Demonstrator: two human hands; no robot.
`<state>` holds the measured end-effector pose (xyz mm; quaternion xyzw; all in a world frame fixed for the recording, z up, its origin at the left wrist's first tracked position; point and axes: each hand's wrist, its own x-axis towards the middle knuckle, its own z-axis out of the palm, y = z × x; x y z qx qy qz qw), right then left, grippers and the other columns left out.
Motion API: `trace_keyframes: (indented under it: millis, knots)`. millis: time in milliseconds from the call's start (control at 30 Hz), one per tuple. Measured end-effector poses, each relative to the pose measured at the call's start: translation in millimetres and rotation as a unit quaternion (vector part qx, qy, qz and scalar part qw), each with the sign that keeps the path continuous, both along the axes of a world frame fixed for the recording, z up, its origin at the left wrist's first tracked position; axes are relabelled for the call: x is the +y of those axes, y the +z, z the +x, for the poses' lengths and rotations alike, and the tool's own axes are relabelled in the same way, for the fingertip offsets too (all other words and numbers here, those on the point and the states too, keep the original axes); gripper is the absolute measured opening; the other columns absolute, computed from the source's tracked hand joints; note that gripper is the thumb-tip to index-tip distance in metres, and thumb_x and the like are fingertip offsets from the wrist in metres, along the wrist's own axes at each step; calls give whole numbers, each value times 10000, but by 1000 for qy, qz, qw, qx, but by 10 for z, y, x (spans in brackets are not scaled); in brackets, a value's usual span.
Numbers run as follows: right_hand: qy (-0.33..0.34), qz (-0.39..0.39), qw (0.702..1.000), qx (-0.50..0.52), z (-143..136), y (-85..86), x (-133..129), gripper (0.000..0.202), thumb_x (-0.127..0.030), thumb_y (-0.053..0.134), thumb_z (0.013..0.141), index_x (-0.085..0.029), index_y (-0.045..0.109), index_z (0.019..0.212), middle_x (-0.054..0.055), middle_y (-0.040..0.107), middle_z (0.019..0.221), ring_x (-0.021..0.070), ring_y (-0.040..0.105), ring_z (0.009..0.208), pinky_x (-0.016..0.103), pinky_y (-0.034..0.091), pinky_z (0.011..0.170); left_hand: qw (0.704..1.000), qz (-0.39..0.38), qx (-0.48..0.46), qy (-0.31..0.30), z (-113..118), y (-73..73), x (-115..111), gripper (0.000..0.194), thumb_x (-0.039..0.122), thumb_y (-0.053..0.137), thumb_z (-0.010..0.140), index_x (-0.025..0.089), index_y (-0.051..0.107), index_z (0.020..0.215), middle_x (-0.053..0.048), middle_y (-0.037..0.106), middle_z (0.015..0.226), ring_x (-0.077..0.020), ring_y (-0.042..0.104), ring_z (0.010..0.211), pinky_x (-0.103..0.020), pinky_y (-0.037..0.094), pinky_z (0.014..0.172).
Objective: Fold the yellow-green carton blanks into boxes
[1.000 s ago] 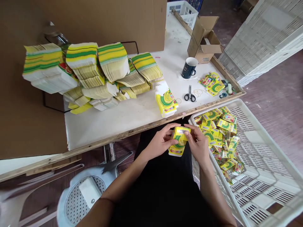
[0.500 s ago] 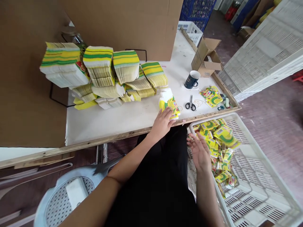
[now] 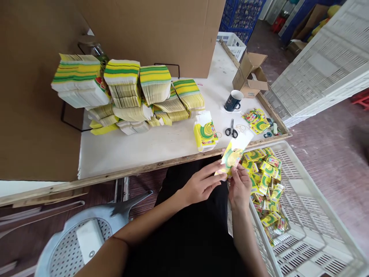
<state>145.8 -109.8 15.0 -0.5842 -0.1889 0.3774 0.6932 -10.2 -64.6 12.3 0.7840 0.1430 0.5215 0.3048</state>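
Between my two hands is a flat yellow-green printed carton (image 3: 233, 154) with white flaps at its upper end, tilted up over the table's front edge. My left hand (image 3: 201, 184) grips its lower left side with the fingers. At the lower right, the thumb and fingers of my right hand (image 3: 240, 185) pinch it. A short stack of the same flat cartons (image 3: 205, 132) lies on the table just beyond my left hand. To my right, a white plastic crate (image 3: 305, 200) holds many filled-out small yellow boxes (image 3: 265, 182).
Bundles of flat cartons (image 3: 122, 82) are piled at the back left against cardboard. Black-handled scissors (image 3: 231, 130), a dark mug (image 3: 233, 101), loose cartons (image 3: 256, 120) and an open cardboard box (image 3: 250, 79) are on the right. A grey-blue stool (image 3: 69, 234) stands lower left.
My left hand has left the stack and come toward me with a flat carton. My right hand has closed on that carton too. A carton that lay atop the crate's pile has settled lower.
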Motion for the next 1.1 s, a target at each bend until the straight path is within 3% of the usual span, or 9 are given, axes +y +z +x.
trace_keyframes:
  millis: [67, 167, 267, 333, 500, 700, 867, 1000, 1100]
  knots:
    - [21, 3, 1000, -17, -18, 3, -62, 453, -441, 876, 714, -234, 649, 1047, -22, 710, 781, 116, 598, 624, 233, 456, 580, 988, -147, -51, -5, -10, 57, -4, 533, 245, 648, 955, 231, 534, 1475, -158, 536, 1538, -291, 479, 1467, -499, 420, 1217]
    - [94, 7, 995, -12, -82, 13, -139, 379, -429, 853, 755, -230, 659, 1014, -6, 717, 753, 132, 621, 627, 251, 488, 602, 913, -375, -99, -128, -21, 134, 80, 645, 484, 659, 933, 227, 503, 1504, -166, 535, 1540, -333, 513, 1433, -502, 447, 1179]
    - [128, 13, 992, 0, -142, 15, -164, 328, -432, 849, 761, -233, 693, 969, 17, 745, 789, 151, 655, 663, 272, 522, 629, 828, -482, -95, -270, -31, 176, 145, 681, 609, 690, 863, 199, 616, 1401, -186, 613, 1453, -372, 565, 1371, -489, 508, 1091]
    - [135, 15, 991, -10, -156, 19, -162, 301, -420, 843, 775, -239, 719, 982, 38, 768, 873, 171, 690, 752, 296, 553, 692, 804, -504, -94, -301, -39, 186, 146, 664, 606, 730, 831, 202, 655, 1352, -193, 620, 1441, -378, 574, 1355, -485, 508, 1071]
    - [150, 19, 986, -65, -134, 59, -164, 347, -442, 838, 779, -236, 753, 1045, 68, 776, 1023, 210, 708, 898, 365, 577, 827, 816, -507, -111, -256, -23, 143, 96, 630, 566, 788, 792, 164, 690, 1267, -195, 672, 1359, -355, 644, 1250, -453, 518, 1027]
    - [134, -5, 982, -134, -203, 43, -184, 292, -474, 807, 802, -199, 711, 817, 25, 713, 778, 178, 642, 720, 324, 541, 705, 848, -516, -88, -82, 50, 47, 48, 531, 604, 699, 852, 136, 695, 1102, -111, 769, 1032, -269, 726, 960, -417, 570, 907]
    - [81, 1, 981, -177, -227, -14, -170, 259, -435, 765, 855, -206, 667, 924, 24, 700, 847, 173, 639, 754, 303, 527, 704, 887, -458, -64, 2, 73, 56, -13, 633, 460, 719, 885, 193, 433, 1382, -110, 717, 1148, -225, 711, 1032, -369, 560, 940]
    - [109, 36, 972, -206, -125, -4, -170, 522, -377, 796, 836, -264, 579, 1297, 58, 699, 1106, 195, 668, 918, 318, 544, 788, 894, -445, -20, -40, 17, 71, -31, 662, 403, 672, 931, 223, 328, 1468, -113, 699, 1168, -216, 723, 989, -354, 577, 880]
    - [160, 36, 965, -202, -39, 39, -199, 628, -372, 791, 845, -287, 519, 1404, 60, 708, 1118, 194, 672, 890, 328, 548, 794, 887, -449, -5, -105, -49, 98, 5, 681, 398, 654, 944, 237, 330, 1521, -134, 687, 1232, -237, 715, 1050, -385, 565, 938]
